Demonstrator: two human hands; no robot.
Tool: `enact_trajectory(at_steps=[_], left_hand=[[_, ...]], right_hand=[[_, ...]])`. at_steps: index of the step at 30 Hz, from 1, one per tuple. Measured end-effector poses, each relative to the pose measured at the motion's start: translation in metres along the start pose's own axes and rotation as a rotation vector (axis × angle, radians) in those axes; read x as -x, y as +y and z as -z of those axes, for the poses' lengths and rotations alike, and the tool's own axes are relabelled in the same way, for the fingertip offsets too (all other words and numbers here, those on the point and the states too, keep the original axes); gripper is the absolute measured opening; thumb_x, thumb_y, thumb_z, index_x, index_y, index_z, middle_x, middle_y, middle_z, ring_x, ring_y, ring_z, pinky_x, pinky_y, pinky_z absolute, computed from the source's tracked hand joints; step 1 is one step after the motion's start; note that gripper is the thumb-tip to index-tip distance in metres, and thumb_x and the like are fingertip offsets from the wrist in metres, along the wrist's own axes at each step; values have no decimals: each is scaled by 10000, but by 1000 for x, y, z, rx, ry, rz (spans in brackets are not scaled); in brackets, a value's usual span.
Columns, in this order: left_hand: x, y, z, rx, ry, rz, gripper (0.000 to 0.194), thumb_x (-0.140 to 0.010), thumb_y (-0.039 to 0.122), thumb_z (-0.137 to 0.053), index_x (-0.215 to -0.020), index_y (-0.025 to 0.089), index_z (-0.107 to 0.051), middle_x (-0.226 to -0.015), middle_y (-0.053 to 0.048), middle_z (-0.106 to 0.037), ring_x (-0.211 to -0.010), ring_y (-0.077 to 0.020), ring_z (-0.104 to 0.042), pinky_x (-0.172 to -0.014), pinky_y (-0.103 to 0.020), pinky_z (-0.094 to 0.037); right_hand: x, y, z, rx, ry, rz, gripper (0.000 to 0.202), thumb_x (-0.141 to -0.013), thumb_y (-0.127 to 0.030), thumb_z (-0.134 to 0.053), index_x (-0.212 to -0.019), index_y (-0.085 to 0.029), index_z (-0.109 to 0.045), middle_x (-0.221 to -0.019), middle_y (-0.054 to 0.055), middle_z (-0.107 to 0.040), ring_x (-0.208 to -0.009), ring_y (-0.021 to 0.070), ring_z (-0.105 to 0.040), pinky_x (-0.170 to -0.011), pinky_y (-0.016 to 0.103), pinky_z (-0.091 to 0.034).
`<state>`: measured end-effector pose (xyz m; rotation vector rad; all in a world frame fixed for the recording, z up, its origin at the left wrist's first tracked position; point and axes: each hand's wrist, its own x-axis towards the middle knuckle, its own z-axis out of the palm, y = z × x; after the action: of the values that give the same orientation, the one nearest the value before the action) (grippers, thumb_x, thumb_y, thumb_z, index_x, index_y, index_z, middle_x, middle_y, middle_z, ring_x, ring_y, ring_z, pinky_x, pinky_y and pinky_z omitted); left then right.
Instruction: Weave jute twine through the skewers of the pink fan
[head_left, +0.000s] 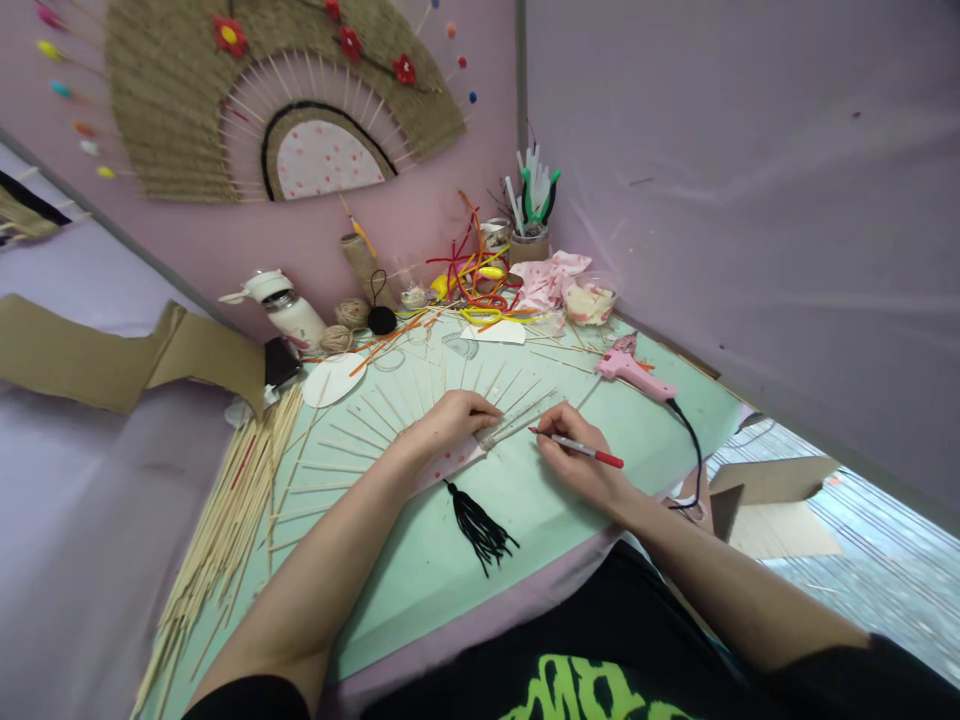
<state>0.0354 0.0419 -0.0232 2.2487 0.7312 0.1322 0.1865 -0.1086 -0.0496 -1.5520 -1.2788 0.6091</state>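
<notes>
My right hand [574,455] grips a red marker [585,448], its tip pointing left beside a clear ruler [525,415]. The ruler lies over the right-hand sticks of a fan-shaped spread of thin sticks [352,440]. Across the fan's base rests my left hand [454,425], its fingers bent and their tips on the ruler's left end. Under that hand shows a white fan centre with pink dots [450,465]. A black tassel [480,525] hangs toward me from the base, flat on the green table cover.
A pink glue gun [634,372] with a black cord lies at right. Loose sticks [232,500] pile along the left edge. Behind are a white bottle [292,315], twine balls [351,313], coloured pipe cleaners [480,280] and a jar [529,245]. A finished fan [172,110] hangs on the wall.
</notes>
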Motion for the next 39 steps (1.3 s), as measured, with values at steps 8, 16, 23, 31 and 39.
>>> enact_trajectory(at_steps=[8,16,23,31,39], left_hand=[[-1,-3,1,-7,12,5,236,-733,270,-574,-890,152,-704,-844,-40,-693,-753,-151,-586,-688,-236,-412],[-1,-4,0,-28,6,-3,240,-736,256,-566,-897,141,-701,-819,-39,-689,-709,-139,-578,-644,-225,-404],[0,-3,1,-12,9,-13,222,-735,247,-576,-888,149,-703,-845,-45,-696,-743,-146,-592,-679,-233,-413],[1,-3,1,-12,-5,-5,233,-742,269,-572,-895,151,-703,-856,-47,-694,-735,-143,-586,-677,-233,-415],[1,-4,1,-24,-5,-22,228,-739,258,-575,-897,153,-703,-846,-46,-689,-741,-144,-582,-681,-233,-410]], right_hand=[[0,2,-2,50,2,42,69,-724,-150,-479,-758,-199,-515,-638,-31,-536,-573,111,-482,-541,215,-372],[-1,0,-1,31,-3,49,103,-719,-161,-475,-786,-196,-545,-683,-17,-579,-600,118,-507,-563,220,-390],[-1,-1,-1,43,-11,60,91,-730,-173,-477,-783,-194,-548,-681,-15,-578,-581,114,-506,-560,216,-393],[0,-1,-1,64,-15,59,90,-735,-183,-481,-786,-194,-555,-692,-11,-591,-584,115,-518,-578,223,-406],[-1,-2,-1,73,-28,80,116,-726,-164,-490,-779,-184,-591,-721,1,-634,-643,127,-568,-616,220,-430]])
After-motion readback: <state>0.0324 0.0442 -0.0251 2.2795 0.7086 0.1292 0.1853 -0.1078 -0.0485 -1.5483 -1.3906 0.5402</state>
